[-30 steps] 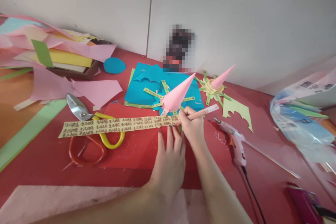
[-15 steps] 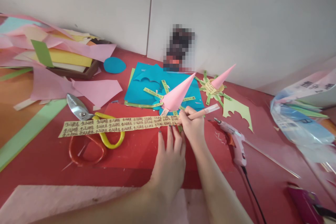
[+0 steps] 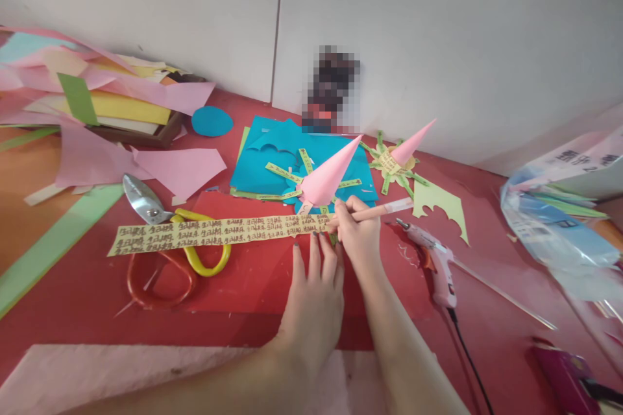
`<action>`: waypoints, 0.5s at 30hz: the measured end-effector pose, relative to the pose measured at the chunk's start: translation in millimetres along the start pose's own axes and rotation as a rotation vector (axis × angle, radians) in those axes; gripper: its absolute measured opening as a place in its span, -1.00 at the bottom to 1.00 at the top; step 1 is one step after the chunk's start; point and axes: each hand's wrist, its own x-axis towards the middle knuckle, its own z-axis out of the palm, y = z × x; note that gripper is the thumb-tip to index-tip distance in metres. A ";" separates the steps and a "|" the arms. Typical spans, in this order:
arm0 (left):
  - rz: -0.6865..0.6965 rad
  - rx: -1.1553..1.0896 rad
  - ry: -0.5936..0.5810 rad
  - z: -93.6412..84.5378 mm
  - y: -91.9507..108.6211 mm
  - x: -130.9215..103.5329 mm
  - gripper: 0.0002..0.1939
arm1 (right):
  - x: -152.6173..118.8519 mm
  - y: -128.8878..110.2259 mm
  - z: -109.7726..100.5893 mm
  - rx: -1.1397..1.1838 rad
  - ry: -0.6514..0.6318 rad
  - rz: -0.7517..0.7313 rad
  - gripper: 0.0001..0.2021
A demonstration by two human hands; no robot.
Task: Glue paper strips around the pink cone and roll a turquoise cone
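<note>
A long pale-yellow paper strip (image 3: 195,233), covered in rows of handwritten characters, lies across the middle of the table. My left hand (image 3: 315,292) rests flat with its fingertips on the strip's lower edge near the right end. In my right hand (image 3: 357,230) is a slim pen (image 3: 379,209), gripped between thumb and fingers, its tip at the right end of the strip. Just behind the strip stands a large pink paper cone (image 3: 328,175) on a blue paper shape with yellow-green written strips. Under the strip's left part lie scissors (image 3: 207,266) with one yellow and one red handle.
A pink glue gun (image 3: 433,256) with a cord lies at the right. Behind are blue sheets (image 3: 263,168) and a smaller pink cone (image 3: 413,144) on a yellow paper flower. Paper scraps (image 3: 111,104) pile up at the far left, plastic-wrapped paper (image 3: 559,207) at the far right.
My right hand has shifted very slightly to the right, and the pen has tipped a little lower. My left hand and the paper strip stay almost where they were.
</note>
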 end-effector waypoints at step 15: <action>-0.015 -0.001 0.019 1.1 0.7 -0.5 -0.42 | 0.8 -4.1 1.1 0.122 0.039 0.060 -0.65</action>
